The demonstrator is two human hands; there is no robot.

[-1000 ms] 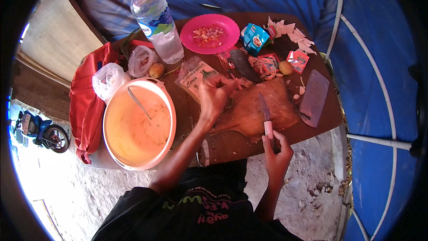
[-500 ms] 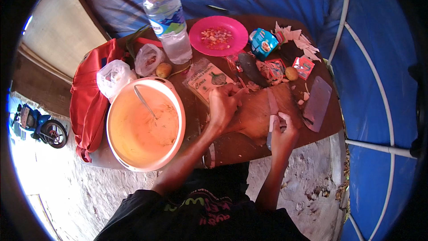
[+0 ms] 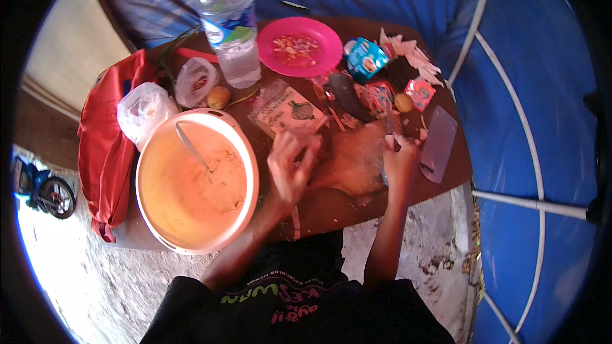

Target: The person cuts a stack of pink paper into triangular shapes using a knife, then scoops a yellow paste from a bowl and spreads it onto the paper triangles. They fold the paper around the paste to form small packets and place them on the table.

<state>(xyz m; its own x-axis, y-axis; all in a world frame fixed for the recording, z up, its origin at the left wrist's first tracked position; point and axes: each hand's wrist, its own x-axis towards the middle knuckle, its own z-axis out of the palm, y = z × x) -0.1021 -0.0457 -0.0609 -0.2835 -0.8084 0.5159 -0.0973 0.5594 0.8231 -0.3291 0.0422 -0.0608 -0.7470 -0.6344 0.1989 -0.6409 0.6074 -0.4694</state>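
Observation:
My right hand [image 3: 400, 158] is closed around a knife [image 3: 389, 120], its blade pointing away from me over the far side of a wooden cutting board [image 3: 354, 162]. Something small and pale shows at its fingers, too small to name. My left hand [image 3: 292, 164] hovers at the board's left edge, fingers curled and smeared by motion; whether it holds anything is unclear. Just beyond it lies a flat printed packet [image 3: 287, 109] with an onion picture. A dark stone pestle-like piece [image 3: 349, 97] rests behind the board.
Left stands a large pale basin [image 3: 197, 181] with a spoon [image 3: 191, 143] in batter-like residue. Behind are a water bottle [image 3: 229, 32], a pink plate [image 3: 319, 32] of chopped pieces, plastic bags [image 3: 145, 111] and a blue packet [image 3: 364, 58]. A translucent slab [image 3: 440, 143] lies right.
My left hand has moved back toward me, away from the packet. The knife blade has swung from lying across the board to pointing more directly away. The whole view has shifted a little.

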